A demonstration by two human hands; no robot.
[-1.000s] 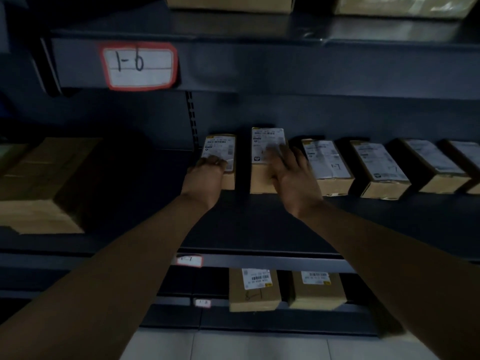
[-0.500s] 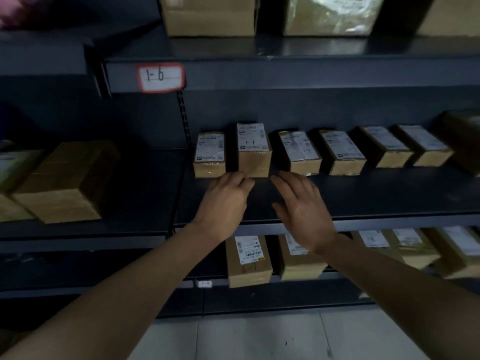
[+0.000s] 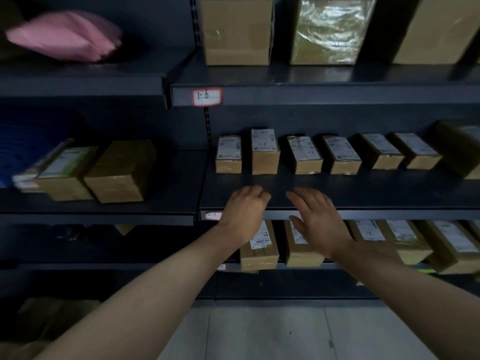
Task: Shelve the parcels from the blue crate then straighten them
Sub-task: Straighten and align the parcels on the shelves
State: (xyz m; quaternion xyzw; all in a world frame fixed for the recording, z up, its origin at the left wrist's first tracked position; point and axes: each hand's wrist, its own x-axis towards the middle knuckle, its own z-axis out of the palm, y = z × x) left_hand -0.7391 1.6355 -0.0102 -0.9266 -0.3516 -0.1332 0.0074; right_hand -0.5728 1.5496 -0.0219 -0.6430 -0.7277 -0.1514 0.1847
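The fingers of the left hand are loosely curled and those of the right hand are straight and slightly spread. Neither hand holds anything, and both hover over the front lip of the middle shelf. A second ago these fingers lay on the two leftmost parcels, the left on the first parcel and the right on the second parcel. Half a second ago they had slipped back to just short of the boxes' front faces, and now bare shelf shows between fingertips and cardboard. Both parcels sit beyond the fingertips, side by side with a narrow gap, end-on, their front faces roughly in line. I judge that this pair has been placed and squared and the hands are letting go. Further to the right of the right fingers the rest of the row continues, its boxes seeming to fan rightward, though the wide lens may exaggerate that. If they are truly skewed, straightening is still owed there. Beneath the palms, more labelled parcels stand on the lower shelf. Far to the left of the left fingers a blurred blue shape shows behind larger boxes. I cannot tell whether it is the crate.
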